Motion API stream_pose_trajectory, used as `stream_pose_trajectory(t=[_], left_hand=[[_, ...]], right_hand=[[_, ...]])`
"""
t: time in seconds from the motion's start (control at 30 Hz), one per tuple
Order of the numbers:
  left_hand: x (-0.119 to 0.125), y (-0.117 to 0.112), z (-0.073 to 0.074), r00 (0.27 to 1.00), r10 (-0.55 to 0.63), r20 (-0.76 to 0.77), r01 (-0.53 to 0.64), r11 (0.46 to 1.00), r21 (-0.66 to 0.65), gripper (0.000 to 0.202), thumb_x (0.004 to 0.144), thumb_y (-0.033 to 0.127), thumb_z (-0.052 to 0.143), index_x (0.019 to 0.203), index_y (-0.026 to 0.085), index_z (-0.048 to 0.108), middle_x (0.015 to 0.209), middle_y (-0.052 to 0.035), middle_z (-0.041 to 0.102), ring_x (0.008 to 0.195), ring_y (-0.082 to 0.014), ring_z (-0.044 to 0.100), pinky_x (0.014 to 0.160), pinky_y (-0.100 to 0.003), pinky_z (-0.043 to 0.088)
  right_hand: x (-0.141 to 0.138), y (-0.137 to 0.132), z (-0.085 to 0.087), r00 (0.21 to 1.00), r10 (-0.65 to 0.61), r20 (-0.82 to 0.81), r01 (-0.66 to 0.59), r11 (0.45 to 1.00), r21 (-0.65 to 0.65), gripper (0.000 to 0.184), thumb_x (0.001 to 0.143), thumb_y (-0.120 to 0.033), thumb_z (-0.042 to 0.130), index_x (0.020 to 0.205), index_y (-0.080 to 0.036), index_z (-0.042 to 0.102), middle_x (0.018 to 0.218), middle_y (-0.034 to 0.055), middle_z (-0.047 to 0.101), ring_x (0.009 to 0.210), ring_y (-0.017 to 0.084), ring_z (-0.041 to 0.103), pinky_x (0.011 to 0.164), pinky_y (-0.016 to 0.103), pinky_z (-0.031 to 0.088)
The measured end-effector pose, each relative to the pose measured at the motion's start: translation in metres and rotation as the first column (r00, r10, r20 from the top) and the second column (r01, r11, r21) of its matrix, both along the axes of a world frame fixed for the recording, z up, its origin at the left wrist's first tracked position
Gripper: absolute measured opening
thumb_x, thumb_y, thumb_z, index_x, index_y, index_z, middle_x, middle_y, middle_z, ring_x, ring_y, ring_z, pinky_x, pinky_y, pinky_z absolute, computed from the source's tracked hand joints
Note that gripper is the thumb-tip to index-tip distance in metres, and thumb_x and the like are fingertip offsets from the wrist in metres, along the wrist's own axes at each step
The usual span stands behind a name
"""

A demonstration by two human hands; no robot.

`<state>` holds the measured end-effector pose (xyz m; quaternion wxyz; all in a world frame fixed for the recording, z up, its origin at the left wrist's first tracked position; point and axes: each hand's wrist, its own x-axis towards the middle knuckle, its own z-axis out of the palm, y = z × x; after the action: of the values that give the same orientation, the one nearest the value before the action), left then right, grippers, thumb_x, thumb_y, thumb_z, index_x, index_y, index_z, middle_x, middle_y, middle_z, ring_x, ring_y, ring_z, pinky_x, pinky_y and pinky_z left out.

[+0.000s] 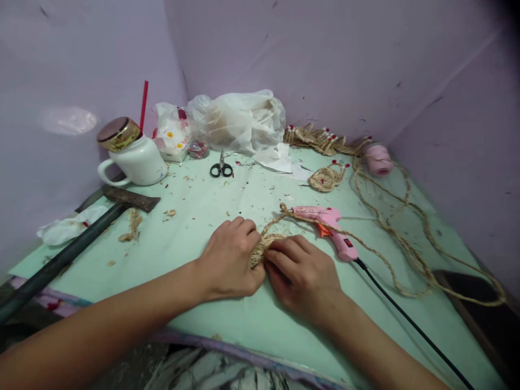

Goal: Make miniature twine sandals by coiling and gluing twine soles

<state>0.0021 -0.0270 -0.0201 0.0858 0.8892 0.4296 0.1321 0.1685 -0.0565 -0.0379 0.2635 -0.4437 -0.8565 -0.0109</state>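
Between my two hands, low over the table's middle, is a coiled piece of straw-coloured braided cord [262, 250], mostly hidden by fingers. My left hand [233, 257] is closed on its left side. Opposite, my right hand [303, 273] pinches its right edge with bent fingers. A loose length of braided cord [361, 241] runs from the piece, loops at the nozzle of a pink glue gun [325, 216], and trails off to the right. The glue gun lies on its side just beyond my right hand, its black cable [406, 314] leading toward the front right.
On the left are a hammer [134, 199], a white mug [142, 162] with a gold lid, and crumpled tissue [69, 227]. Black-handled scissors [221, 169], a plastic bag [247, 122], coiled cord pieces [325, 179], and a pink spool [378, 160] stand farther back. A dark flat object [467, 292] lies right.
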Motion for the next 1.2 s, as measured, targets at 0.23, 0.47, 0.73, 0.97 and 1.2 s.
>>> stream_pose_trajectory(t=[0.23,0.47,0.73,0.97,1.2], left_hand=[[0.001,0.005,-0.006,0.996,-0.023,0.084,0.023,1.000,0.006,0.011,0.063,0.025,0.052,0.069,0.016,0.055,0.082,-0.0073,0.055,0.083,-0.0228,0.048,0.073,-0.036,0.044],[0.003,0.006,-0.008,0.994,-0.039,0.101,0.036,0.999,0.039,0.007,0.061,0.023,0.051,0.065,0.018,0.051,0.079,-0.0065,0.055,0.080,-0.0219,0.049,0.070,-0.035,0.044],[0.004,0.006,-0.008,0.996,-0.037,0.086,0.033,0.998,0.046,0.007,0.062,0.024,0.052,0.064,0.017,0.053,0.079,-0.0068,0.057,0.079,-0.0223,0.049,0.070,-0.036,0.043],[0.000,0.008,-0.003,0.997,-0.014,0.074,0.016,1.000,-0.022,0.010,0.063,0.024,0.055,0.070,0.017,0.055,0.082,-0.0064,0.056,0.083,-0.0228,0.050,0.073,-0.036,0.043],[-0.011,0.014,0.010,0.971,0.064,0.232,0.004,0.960,-0.281,0.034,0.076,0.040,0.052,0.100,0.016,0.055,0.097,-0.0078,0.057,0.088,-0.0210,0.054,0.078,-0.036,0.045]], right_hand=[[-0.002,0.000,-0.006,0.998,-0.014,-0.063,0.013,1.000,-0.019,0.016,0.077,-0.017,0.054,0.075,-0.021,0.069,0.072,0.0033,0.067,0.072,0.017,0.055,0.059,0.026,0.043],[-0.005,-0.001,-0.007,0.998,-0.050,-0.030,0.050,0.999,-0.002,0.016,0.075,-0.018,0.054,0.071,-0.022,0.069,0.068,0.0035,0.064,0.068,0.017,0.052,0.054,0.025,0.039],[-0.006,0.000,-0.009,0.997,-0.076,-0.034,0.075,0.997,-0.008,0.012,0.073,-0.019,0.056,0.069,-0.021,0.067,0.069,0.0012,0.064,0.068,0.017,0.050,0.054,0.027,0.037],[-0.003,-0.002,-0.005,0.998,-0.036,-0.060,0.032,0.998,-0.055,0.014,0.075,-0.015,0.055,0.074,-0.021,0.068,0.074,0.0032,0.067,0.073,0.018,0.056,0.059,0.028,0.043],[0.019,0.005,0.008,0.804,-0.186,-0.564,0.142,0.982,-0.121,0.012,0.081,-0.020,0.054,0.085,-0.022,0.065,0.083,0.0045,0.070,0.076,0.019,0.064,0.069,0.032,0.051]])
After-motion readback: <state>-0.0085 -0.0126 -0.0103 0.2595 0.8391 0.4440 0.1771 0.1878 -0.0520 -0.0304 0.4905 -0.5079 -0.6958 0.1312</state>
